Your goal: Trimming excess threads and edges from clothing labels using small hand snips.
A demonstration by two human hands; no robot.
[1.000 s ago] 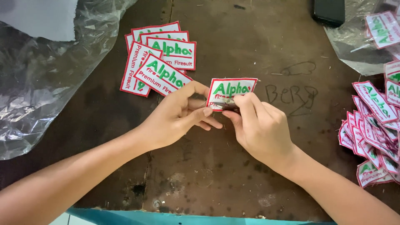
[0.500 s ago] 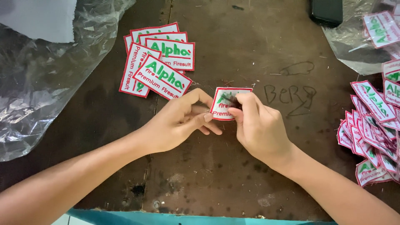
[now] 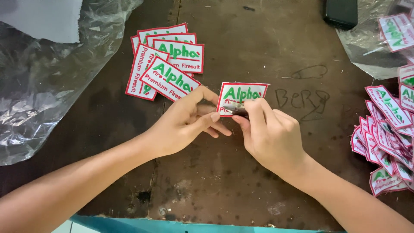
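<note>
At center frame, a left hand [image 3: 185,123] and a right hand [image 3: 269,133] pinch a white embroidered patch [image 3: 241,94] with a red border over a dark wooden table [image 3: 258,43]. A small fanned stack of patches [image 3: 166,64] lies upper left; a heap of patches [image 3: 388,133] fills the right edge.
</note>
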